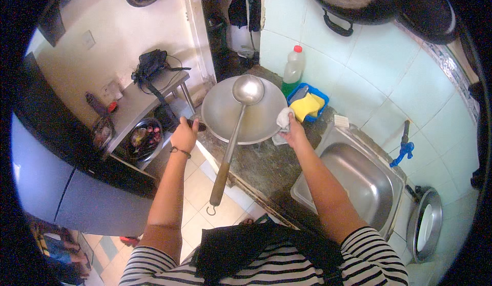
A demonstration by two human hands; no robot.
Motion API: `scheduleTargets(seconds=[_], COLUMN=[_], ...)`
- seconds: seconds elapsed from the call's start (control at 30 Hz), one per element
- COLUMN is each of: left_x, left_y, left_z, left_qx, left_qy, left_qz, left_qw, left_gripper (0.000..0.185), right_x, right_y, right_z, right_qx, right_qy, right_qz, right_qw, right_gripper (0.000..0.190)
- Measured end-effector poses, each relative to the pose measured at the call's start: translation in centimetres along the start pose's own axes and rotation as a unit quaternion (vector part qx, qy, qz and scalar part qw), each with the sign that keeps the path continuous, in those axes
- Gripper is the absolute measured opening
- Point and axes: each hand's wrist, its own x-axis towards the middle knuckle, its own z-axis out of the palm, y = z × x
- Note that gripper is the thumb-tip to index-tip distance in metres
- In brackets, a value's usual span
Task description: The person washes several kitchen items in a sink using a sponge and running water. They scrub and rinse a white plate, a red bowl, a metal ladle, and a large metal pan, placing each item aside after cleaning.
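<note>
A wide metal wok (215,111) stands before me on the dark worktop (265,163), with some cloudy residue or liquid at its bottom. Across it lies a long metal ladle (248,91), its bowl inside and its wooden handle jutting over the front edge. My left hand (184,135) grips the wok's dark handle (201,126). In my right hand (296,134), a crumpled white cloth (285,119) is pressed at the wok's right rim.
Behind my right hand are a blue basket (323,111) with a yellow sponge (306,106) and a bottle of green liquid (294,66). To the right is a steel sink (361,170) under a blue tap (403,153). A metal side table (153,103) stands left; pans (353,1) hang above.
</note>
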Motion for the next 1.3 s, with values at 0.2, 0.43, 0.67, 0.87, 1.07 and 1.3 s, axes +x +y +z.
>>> scheduleTargets(seconds=[0.2, 0.43, 0.67, 0.87, 1.07, 1.3], left_x=[1.6, 3.0, 2.9, 0.9, -1.1, -3.7], left_y=[-1.1, -1.7, -2.6, -2.7, -1.8, -0.3], left_z=[0.1, -0.1, -0.7, -1.7, -2.5, -3.2], left_qx=[-0.055, -0.067, -0.079, -0.111, -0.140, -0.187], left_qy=[0.007, 0.011, -0.024, -0.055, -0.055, -0.104], left_qz=[0.031, 0.059, 0.109, 0.186, 0.232, 0.276], left_qw=[0.998, 0.996, 0.991, 0.975, 0.961, 0.937], left_gripper=[0.039, 0.036, 0.035, 0.036, 0.032, 0.028], right_x=[1.3, 2.9, 0.5, -7.3, -15.0, -21.4], right_y=[0.1, 2.6, 4.7, 4.1, 3.7, 6.1], right_z=[0.8, -0.6, -3.3, -3.9, -3.6, -6.5], right_qx=[-0.073, -0.245, -0.285, -0.299, -0.228, -0.207], right_qy=[-0.054, 0.069, 0.122, 0.147, 0.192, 0.263], right_qz=[0.015, -0.067, -0.134, -0.147, -0.125, -0.149], right_qw=[0.996, 0.965, 0.941, 0.932, 0.946, 0.931], right_gripper=[0.039, 0.039, 0.036, 0.031, 0.028, 0.026])
